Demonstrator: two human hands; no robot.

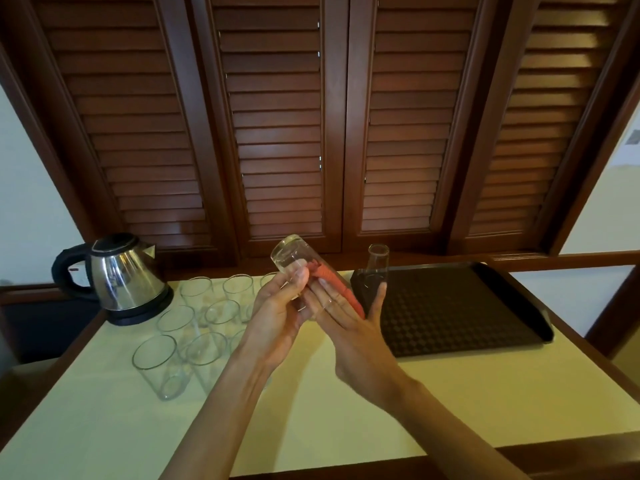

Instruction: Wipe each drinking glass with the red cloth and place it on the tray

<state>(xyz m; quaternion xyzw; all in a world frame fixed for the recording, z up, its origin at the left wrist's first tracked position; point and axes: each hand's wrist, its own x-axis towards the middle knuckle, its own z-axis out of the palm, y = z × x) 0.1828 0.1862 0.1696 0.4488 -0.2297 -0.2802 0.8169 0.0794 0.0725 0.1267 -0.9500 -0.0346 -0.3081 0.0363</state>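
My left hand [277,306] grips a clear drinking glass [289,254], tilted with its base up and to the left, above the table's middle. My right hand [349,323] presses the red cloth [337,285] against the glass's side, fingers stretched flat along it. The black tray [467,306] lies on the table to the right, and one glass [378,261] stands upright at its far left corner. Several more glasses [194,327] stand grouped on the table at the left, partly hidden behind my left forearm.
A steel electric kettle [121,275] on a black base stands at the far left of the pale table [346,410]. Dark wooden louvred shutters [311,133] rise behind. The table has a wooden edge along the front and right.
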